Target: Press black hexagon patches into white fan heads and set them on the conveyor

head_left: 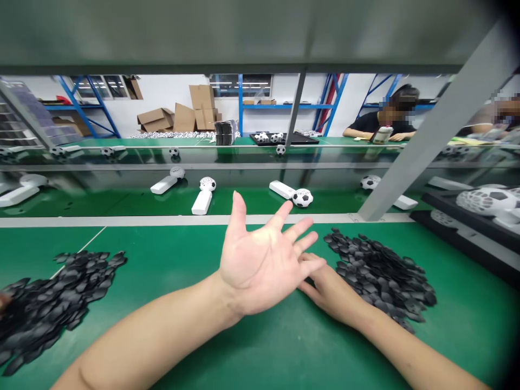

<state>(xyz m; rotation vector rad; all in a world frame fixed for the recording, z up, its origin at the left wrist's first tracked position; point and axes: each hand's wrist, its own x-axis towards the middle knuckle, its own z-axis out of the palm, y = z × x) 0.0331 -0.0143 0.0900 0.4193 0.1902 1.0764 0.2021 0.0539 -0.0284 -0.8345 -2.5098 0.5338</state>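
My left hand (264, 262) is raised over the green table (170, 254), palm up and fingers spread, with nothing in it. Behind its little-finger side is my right hand (325, 281), low over the table; its fingertips are partly hidden, and I cannot make out whether it holds anything. Just right of my right hand lies a pile of small black pieces (385, 271). Another black pile (60, 303) spreads over the table's left side.
Beyond a pale rail (122, 221), white pieces with football-patterned balls (303, 197) lie on a green belt. A slanted grey post (426, 124) and stacked black trays (479, 211) stand right. A person (365, 123) sits across; part of another hand (4, 302) shows far left.
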